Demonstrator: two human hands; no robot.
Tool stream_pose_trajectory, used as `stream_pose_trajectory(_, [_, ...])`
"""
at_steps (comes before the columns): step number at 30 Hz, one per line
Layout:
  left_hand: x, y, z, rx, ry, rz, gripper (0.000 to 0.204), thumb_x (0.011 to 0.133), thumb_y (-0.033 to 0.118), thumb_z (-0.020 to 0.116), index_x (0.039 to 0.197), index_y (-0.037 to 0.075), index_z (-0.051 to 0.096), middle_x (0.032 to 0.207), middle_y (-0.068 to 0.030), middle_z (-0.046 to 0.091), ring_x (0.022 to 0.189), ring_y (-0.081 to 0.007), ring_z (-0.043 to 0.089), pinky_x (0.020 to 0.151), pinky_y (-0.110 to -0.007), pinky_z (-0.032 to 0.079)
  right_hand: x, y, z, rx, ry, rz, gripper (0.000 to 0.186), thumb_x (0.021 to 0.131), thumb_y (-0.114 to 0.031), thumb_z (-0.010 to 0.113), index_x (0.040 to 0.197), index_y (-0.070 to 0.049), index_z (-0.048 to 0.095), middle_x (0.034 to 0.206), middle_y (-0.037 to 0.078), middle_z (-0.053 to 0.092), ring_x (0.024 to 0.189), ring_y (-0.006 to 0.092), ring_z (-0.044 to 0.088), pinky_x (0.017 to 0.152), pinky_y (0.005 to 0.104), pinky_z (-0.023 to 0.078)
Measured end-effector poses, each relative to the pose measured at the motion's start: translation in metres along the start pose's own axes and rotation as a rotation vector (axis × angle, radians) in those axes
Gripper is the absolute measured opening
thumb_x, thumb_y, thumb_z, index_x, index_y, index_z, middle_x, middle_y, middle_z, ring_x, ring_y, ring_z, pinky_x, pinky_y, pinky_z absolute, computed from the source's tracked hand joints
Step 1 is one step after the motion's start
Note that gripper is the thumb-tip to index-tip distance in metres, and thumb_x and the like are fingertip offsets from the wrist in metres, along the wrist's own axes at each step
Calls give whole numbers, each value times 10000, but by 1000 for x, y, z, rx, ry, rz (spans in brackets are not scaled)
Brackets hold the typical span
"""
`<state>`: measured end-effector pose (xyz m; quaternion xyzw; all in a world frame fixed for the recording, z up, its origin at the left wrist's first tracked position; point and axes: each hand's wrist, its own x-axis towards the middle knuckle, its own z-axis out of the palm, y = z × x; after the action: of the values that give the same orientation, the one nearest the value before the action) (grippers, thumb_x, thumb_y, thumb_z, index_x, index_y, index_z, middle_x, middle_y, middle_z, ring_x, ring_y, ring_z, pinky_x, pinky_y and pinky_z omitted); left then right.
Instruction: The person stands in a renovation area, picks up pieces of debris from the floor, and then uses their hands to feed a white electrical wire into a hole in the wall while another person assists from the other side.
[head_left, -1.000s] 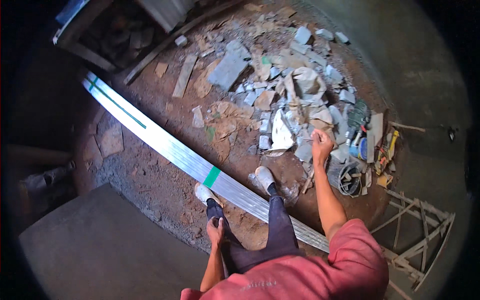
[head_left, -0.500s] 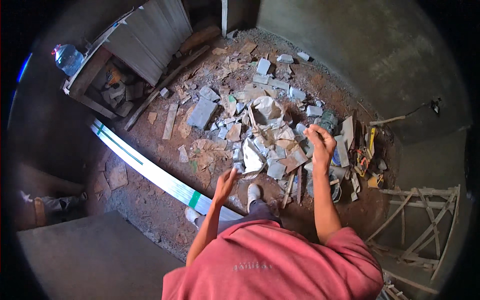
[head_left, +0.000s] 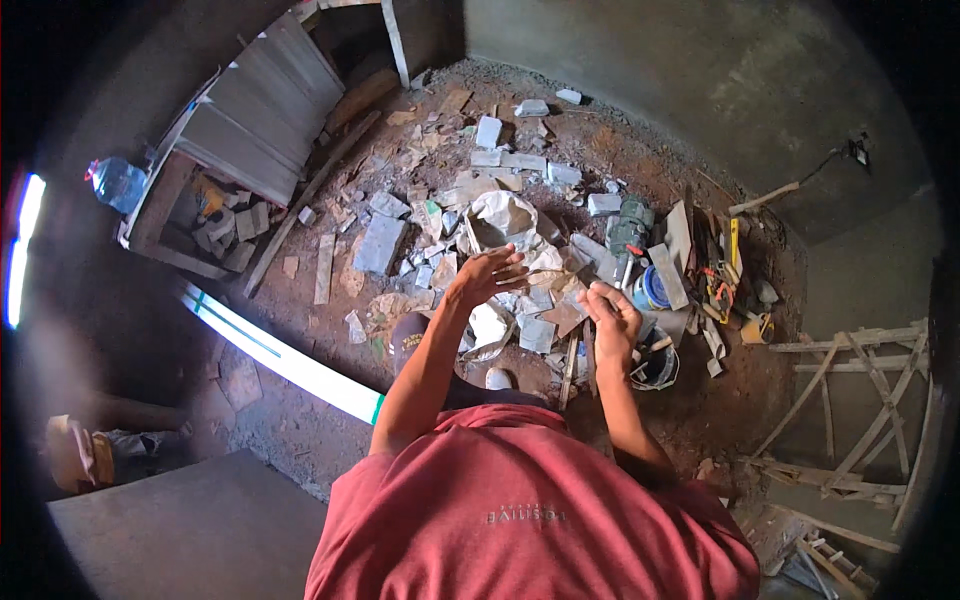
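My left hand (head_left: 488,277) is held over the rubble with its fingers stretched out and slightly apart. Just to its right, my right hand (head_left: 612,318) has its fingers curled toward the thumb; whatever may be pinched there is too small to make out. Beneath and beyond both hands lies an opened whitish sack (head_left: 503,215), crumpled among broken blocks. A dark bucket (head_left: 657,367) with tools in it stands right beside my right wrist. Beyond that hand are a blue roll-shaped thing (head_left: 652,288) and a dark green bundle (head_left: 630,228).
Long white strips (head_left: 300,363) with green bands lie at my left. Grey blocks (head_left: 381,245) and planks litter the dirt floor. Hand tools (head_left: 728,290) are heaped at right, near a wooden frame (head_left: 860,410). A water jug (head_left: 117,185) sits at the far left.
My left hand has moved up and right, its fingers straightening. My right hand has come down and left, closer to it. My view has shifted, and one leg has stepped forward.
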<state>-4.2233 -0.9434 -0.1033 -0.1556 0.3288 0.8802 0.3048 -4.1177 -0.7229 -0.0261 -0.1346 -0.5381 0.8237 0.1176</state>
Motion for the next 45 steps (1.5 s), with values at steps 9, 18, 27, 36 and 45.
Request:
stream_pose_trajectory(9, [7, 78, 28, 428, -70, 285, 419, 871, 161, 623, 1204, -69, 516, 1043, -164, 615, 872, -268, 652, 801, -385, 557, 9, 42, 0, -229, -3, 56, 233, 795, -64, 699, 992, 43, 637, 920, 109, 664, 859, 173, 638, 752, 264, 527])
stream_pose_trajectory(18, [-12, 169, 23, 901, -146, 380, 406, 877, 209, 615, 1189, -44, 555, 993, -130, 641, 783, -217, 663, 720, -330, 546, 99, 46, 72, -684, -106, -376, 521, 803, -149, 691, 1258, 3, 488, 1195, 192, 582, 1116, 281, 562, 945, 365, 445])
stream_pose_trajectory(27, [-42, 222, -9, 1047, -74, 370, 403, 868, 233, 644, 1156, -42, 586, 958, -121, 649, 750, -174, 647, 707, -312, 545, 108, 86, 156, -853, -69, -477, 202, 795, -104, 670, 979, -23, 651, 876, 157, 667, 793, 310, 648, 693, 361, 494])
stream_pose_trajectory(36, [-58, 207, -28, 1284, -92, 553, 280, 889, 188, 619, 1095, 1, 645, 859, -93, 674, 675, -118, 610, 586, -274, 505, 100, 105, 164, -594, -127, -372, 125, 779, 12, 644, 895, -22, 674, 851, 129, 665, 776, 256, 645, 684, 335, 496])
stream_pose_trajectory(45, [-71, 196, -49, 1510, 377, 685, 356, 883, 314, 618, 726, -3, 577, 595, -36, 521, 564, -96, 486, 523, -289, 426, 121, 98, 165, -568, -349, -351, 166, 773, -142, 731, 891, -28, 702, 820, 92, 697, 712, 146, 650, 627, 271, 512])
